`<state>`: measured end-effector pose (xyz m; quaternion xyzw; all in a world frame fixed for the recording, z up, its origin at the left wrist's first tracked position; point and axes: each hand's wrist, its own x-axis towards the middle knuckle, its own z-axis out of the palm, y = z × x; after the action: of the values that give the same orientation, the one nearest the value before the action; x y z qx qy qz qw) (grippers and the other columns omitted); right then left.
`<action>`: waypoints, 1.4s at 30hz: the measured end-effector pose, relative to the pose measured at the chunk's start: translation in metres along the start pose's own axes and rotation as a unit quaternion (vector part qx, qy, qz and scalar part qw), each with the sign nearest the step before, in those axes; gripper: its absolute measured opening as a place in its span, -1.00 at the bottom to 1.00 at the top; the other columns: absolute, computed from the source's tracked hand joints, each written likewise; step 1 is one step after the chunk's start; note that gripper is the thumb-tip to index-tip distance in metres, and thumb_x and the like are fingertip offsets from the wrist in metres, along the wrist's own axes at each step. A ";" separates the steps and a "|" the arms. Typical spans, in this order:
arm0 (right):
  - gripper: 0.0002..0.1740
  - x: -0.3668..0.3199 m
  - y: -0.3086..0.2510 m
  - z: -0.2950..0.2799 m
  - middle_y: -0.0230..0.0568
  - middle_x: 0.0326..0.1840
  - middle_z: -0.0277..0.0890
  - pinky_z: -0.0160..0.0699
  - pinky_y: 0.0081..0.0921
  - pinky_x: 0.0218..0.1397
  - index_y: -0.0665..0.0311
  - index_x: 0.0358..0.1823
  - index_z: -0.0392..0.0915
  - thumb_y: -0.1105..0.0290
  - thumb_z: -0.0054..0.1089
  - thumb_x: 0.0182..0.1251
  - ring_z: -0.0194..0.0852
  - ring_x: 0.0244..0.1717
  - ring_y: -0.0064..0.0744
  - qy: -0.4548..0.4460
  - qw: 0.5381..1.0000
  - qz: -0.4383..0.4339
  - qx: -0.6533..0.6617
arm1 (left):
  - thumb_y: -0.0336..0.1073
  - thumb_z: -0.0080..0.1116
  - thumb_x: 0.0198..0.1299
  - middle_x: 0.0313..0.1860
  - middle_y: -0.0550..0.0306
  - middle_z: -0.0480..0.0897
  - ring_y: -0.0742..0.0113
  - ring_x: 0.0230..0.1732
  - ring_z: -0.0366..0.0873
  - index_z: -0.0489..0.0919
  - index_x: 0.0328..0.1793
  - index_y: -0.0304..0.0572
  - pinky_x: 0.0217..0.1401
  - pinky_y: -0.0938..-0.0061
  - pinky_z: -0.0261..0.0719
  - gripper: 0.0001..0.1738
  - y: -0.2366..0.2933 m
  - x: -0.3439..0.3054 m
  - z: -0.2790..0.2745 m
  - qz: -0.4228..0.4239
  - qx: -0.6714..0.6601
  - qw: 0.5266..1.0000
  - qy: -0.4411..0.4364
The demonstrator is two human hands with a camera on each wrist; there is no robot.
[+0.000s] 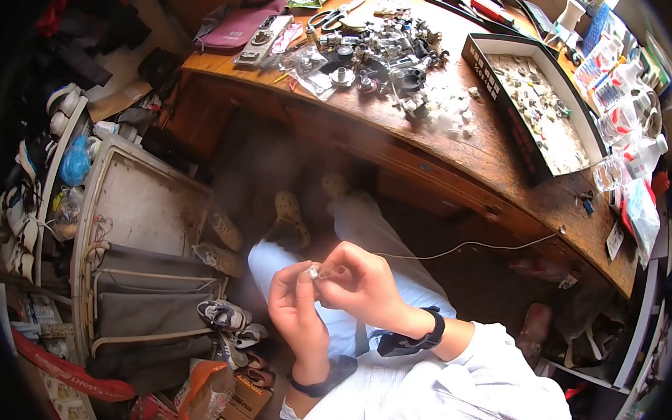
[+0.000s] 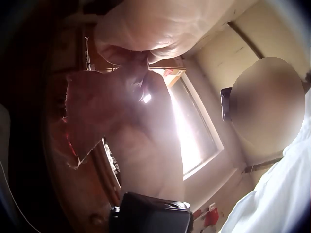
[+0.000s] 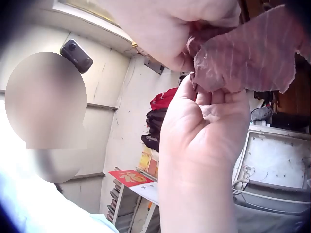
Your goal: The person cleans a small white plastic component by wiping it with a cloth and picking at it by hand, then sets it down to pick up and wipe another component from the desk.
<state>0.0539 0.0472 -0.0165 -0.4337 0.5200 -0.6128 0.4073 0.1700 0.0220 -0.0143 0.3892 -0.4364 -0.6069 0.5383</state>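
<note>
Over the person's lap, both hands meet at the fingertips. The left hand (image 1: 299, 315) pinches a small whitish, shiny piece (image 1: 314, 272) between thumb and fingers; I cannot tell its kind. Against it the right hand (image 1: 369, 290) curls its fingers, holding a thin creased sheet (image 3: 248, 60) of dull reddish-brown with ragged edges. In the left wrist view the sheet (image 2: 87, 104) hangs out from the right hand's fingers. From the head, most of the sheet is hidden by the right hand.
On the wooden desk (image 1: 432, 150) lie a heap of metal fittings (image 1: 392, 52), white pieces (image 1: 446, 109), scissors (image 1: 336, 16) and a black-sided box (image 1: 503, 120) of small parts. Plastic bottles (image 1: 621, 81) stand at right. A thin cord (image 1: 465, 245) runs below the desk edge; shoes (image 1: 223, 314) lie at left.
</note>
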 end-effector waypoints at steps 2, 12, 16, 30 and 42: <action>-0.85 -0.001 -0.002 -0.002 -0.33 -0.45 0.55 0.49 -0.63 -0.44 0.36 -0.22 0.49 0.48 0.28 0.30 0.49 -0.47 -0.68 -0.003 0.999 0.021 0.050 | -0.43 0.09 0.44 -0.14 0.13 0.67 0.52 -0.19 0.62 0.57 0.03 -0.36 -0.20 0.65 0.58 -0.85 0.002 -0.001 0.001 0.012 0.010 1.000 -0.015; -0.88 0.002 -0.017 -0.009 -0.39 -0.48 0.52 0.35 -0.69 -0.61 0.33 -0.18 0.43 0.51 0.21 0.40 0.43 -0.57 -0.74 -0.044 0.964 0.140 0.223 | -0.55 0.13 0.35 -0.08 0.13 0.66 0.48 -0.09 0.61 0.60 0.17 -0.44 0.00 0.64 0.59 -0.72 0.006 0.000 -0.007 -0.037 -0.027 0.997 -0.066; -0.88 -0.003 -0.018 -0.008 -0.40 -0.45 0.53 0.37 -0.69 -0.58 0.33 -0.19 0.42 0.53 0.21 0.39 0.42 -0.56 -0.75 -0.029 0.975 0.114 0.190 | -0.55 0.21 0.27 -0.09 0.15 0.67 0.49 -0.12 0.60 0.67 0.06 -0.44 -0.04 0.61 0.57 -0.75 0.000 0.000 -0.011 0.035 0.055 0.996 -0.055; -0.90 -0.001 -0.017 -0.009 -0.39 -0.43 0.53 0.44 -0.70 -0.48 0.34 -0.17 0.41 0.56 0.16 0.40 0.49 -0.47 -0.75 -0.034 0.995 -0.016 0.093 | -0.62 0.20 0.19 -0.13 0.20 0.65 0.49 -0.12 0.57 0.70 0.06 -0.41 -0.02 0.61 0.52 -0.70 0.004 -0.004 -0.006 0.007 0.069 0.997 -0.043; -0.86 0.006 -0.017 -0.026 -0.31 -0.36 0.57 0.57 -0.66 -0.31 0.31 -0.19 0.33 0.54 0.14 0.45 0.53 -0.37 -0.70 -0.041 0.977 0.066 0.198 | -0.52 0.17 0.33 -0.16 0.10 0.70 0.42 -0.19 0.66 0.66 0.11 -0.43 -0.08 0.56 0.61 -0.74 -0.002 -0.006 -0.006 -0.098 -0.117 0.987 -0.057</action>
<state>0.0262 0.0510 -0.0014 -0.3339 0.3989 -0.6570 0.5457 0.1758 0.0275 -0.0186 0.3291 -0.3522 -0.7246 0.4925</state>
